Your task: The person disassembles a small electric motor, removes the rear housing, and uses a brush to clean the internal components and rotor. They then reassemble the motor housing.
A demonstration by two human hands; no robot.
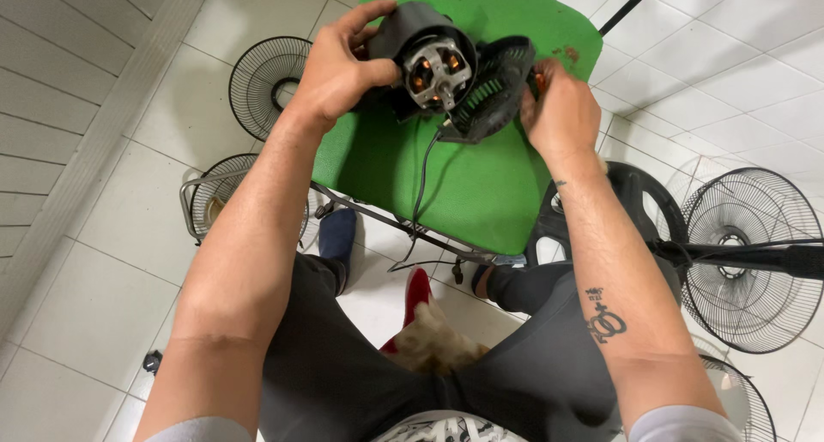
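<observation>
Above the green table (pixel 481 184), our left hand (pixel 339 64) gripped the fan motor (pixel 429 60) while our right hand (pixel 558 112) clasped its black rear cover (pixel 498 81).

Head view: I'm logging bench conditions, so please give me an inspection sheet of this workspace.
Surface: green table, small stain at far edge.
Job's things: fan motor with copper windings exposed; black ribbed cover beside it.
Clutter: nothing seen on the table.
Hands: left hand grips the motor housing; right hand holds the cover.
Cables: black cord hangs from the motor.
Surroundings: white tile floor, wire fan guards.
</observation>
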